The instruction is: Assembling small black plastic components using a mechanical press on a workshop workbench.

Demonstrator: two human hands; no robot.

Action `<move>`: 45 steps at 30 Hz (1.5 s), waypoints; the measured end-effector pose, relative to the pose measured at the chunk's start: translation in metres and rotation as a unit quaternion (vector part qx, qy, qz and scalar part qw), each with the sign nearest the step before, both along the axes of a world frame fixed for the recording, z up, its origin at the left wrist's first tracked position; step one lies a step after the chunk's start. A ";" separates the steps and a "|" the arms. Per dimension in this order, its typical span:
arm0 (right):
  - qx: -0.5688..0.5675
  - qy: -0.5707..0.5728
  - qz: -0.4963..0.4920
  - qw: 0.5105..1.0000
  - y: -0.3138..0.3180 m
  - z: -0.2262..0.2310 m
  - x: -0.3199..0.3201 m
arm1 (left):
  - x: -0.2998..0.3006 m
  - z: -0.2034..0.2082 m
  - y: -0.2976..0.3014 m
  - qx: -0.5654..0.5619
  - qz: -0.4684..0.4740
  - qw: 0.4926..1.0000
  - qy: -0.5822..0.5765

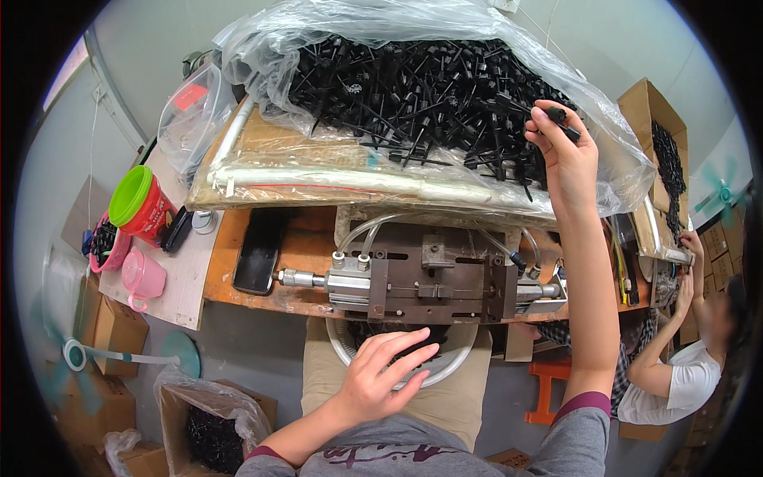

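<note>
My right hand [571, 155] is raised at the right end of a large heap of black plastic parts [429, 95], thin-stemmed with thicker heads. Between its thumb and fingers is a black plastic part [562, 121]; whether it is one or more I cannot tell. My left hand [385, 370] hangs with fingers apart over a white-rimmed basket [465, 362] on my lap, with black parts inside. Just beyond that hand sits a brown metal fixture [433, 278] with a silver pneumatic cylinder [348, 288] on its left and clear hoses. Nothing lies in the left hand.
Clear plastic sheeting [262, 56] lines the heap's tray. At left are a phone [260, 250], a pink mug [143, 278], a red tub with green rim [143, 203] and a fan [75, 354]. Another person [683, 374] works at far right beside a carton [636, 107].
</note>
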State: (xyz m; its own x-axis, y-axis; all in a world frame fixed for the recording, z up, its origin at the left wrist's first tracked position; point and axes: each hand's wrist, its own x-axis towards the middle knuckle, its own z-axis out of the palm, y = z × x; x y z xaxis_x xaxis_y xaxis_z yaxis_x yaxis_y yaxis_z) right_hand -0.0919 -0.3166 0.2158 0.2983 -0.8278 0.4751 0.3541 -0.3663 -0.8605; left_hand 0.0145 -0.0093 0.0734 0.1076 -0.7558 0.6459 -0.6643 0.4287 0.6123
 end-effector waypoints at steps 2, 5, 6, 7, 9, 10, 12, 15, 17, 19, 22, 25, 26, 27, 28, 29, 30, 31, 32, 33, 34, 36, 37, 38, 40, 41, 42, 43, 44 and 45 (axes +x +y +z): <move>0.011 0.011 0.021 1.000 0.013 0.002 0.002 | 0.001 0.006 -0.002 -0.018 0.007 1.000 0.014; 0.023 0.079 0.089 0.993 0.051 -0.004 -0.006 | 0.010 0.023 -0.006 -0.045 0.039 0.998 0.026; 0.025 0.086 0.123 0.988 0.069 -0.012 -0.008 | 0.013 0.028 -0.008 -0.056 0.061 0.996 0.038; 0.060 0.110 0.148 0.981 0.087 -0.024 -0.012 | 0.016 0.034 -0.010 -0.065 0.096 0.993 0.012; 0.086 0.170 0.202 0.961 0.123 -0.043 -0.018 | 0.020 0.046 -0.010 -0.074 0.165 0.982 -0.049; 0.083 0.181 0.207 0.958 0.136 -0.053 -0.024 | 0.019 0.049 -0.016 -0.057 0.153 0.983 -0.081; 0.101 0.183 0.216 0.954 0.156 -0.071 -0.032 | 0.016 0.053 -0.020 -0.017 0.135 0.979 -0.152; 0.148 0.154 0.222 0.951 0.171 -0.088 -0.035 | 0.007 0.038 -0.019 0.030 0.119 0.977 -0.175; 0.175 0.158 0.198 0.951 0.175 -0.092 -0.037 | 0.003 0.033 -0.020 0.056 0.119 0.974 -0.184; 0.186 0.154 0.182 0.953 0.178 -0.097 -0.038 | -0.001 0.029 -0.021 0.063 0.125 0.970 -0.200; 0.196 0.152 0.166 0.954 0.178 -0.100 -0.042 | -0.002 0.026 -0.019 0.073 0.112 0.970 -0.201; 0.204 0.120 0.172 0.956 0.180 -0.105 -0.042 | -0.004 0.021 -0.020 0.068 0.093 0.983 -0.143; 0.206 0.120 0.174 0.956 0.181 -0.105 -0.042 | -0.004 0.022 -0.021 0.078 0.093 0.982 -0.142; 0.207 0.120 0.176 0.955 0.181 -0.105 -0.041 | -0.004 0.022 -0.021 0.088 0.093 0.982 -0.141; 0.208 0.120 0.179 0.954 0.182 -0.106 -0.041 | -0.003 0.022 -0.021 0.098 0.093 0.981 -0.140; 0.204 0.132 0.173 0.954 0.183 -0.105 -0.040 | -0.003 0.021 -0.021 0.098 0.091 0.981 -0.138; 0.201 0.144 0.168 0.954 0.184 -0.104 -0.040 | -0.003 0.018 -0.022 0.098 0.089 0.982 -0.135; 0.198 0.156 0.163 0.954 0.185 -0.103 -0.040 | -0.003 0.016 -0.022 0.099 0.088 0.982 -0.132; 0.200 0.158 0.160 0.954 0.185 -0.103 -0.041 | -0.003 0.016 -0.021 0.110 0.079 0.982 -0.129; 0.203 0.160 0.157 0.953 0.184 -0.102 -0.042 | -0.004 0.018 -0.020 0.120 0.071 0.982 -0.127; 0.204 0.161 0.155 0.953 0.183 -0.101 -0.042 | -0.004 0.018 -0.019 0.131 0.064 0.982 -0.124; 0.194 0.166 0.147 0.956 0.182 -0.100 -0.043 | -0.005 0.018 -0.016 0.148 0.052 0.982 -0.105; 0.189 0.169 0.141 0.957 0.181 -0.100 -0.044 | -0.006 0.017 -0.016 0.156 0.045 0.982 -0.096; 0.187 0.162 0.131 0.960 0.180 -0.099 -0.045 | -0.006 0.018 -0.015 0.162 0.041 0.982 -0.092; 0.182 0.149 0.112 0.966 0.178 -0.098 -0.047 | -0.006 0.019 -0.013 0.174 0.037 0.980 -0.084; 0.192 0.126 0.114 0.967 0.176 -0.101 -0.049 | -0.005 0.018 -0.012 0.193 0.025 0.979 -0.066; 0.172 0.124 0.096 0.973 0.176 -0.099 -0.049 | -0.004 0.017 -0.010 0.211 0.012 0.976 -0.047; 0.165 0.100 0.065 0.979 0.176 -0.096 -0.049 | -0.004 0.016 -0.009 0.228 -0.002 0.973 -0.028; 0.158 0.077 0.035 0.984 0.176 -0.094 -0.049 | -0.003 0.015 -0.008 0.277 -0.040 0.956 0.088; 0.127 0.071 -0.008 0.989 0.177 -0.093 -0.049 | -0.003 0.012 -0.006 0.322 -0.078 0.922 0.202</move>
State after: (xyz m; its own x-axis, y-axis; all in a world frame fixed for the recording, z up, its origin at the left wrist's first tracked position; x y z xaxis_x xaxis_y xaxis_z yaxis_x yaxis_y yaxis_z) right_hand -0.1410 -0.1400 0.1231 0.3337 -0.9202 0.2046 0.2186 -0.1356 -0.9663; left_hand 0.0114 -0.0156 0.0857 0.0988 -0.9950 -0.0118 -0.2882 -0.0400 0.9567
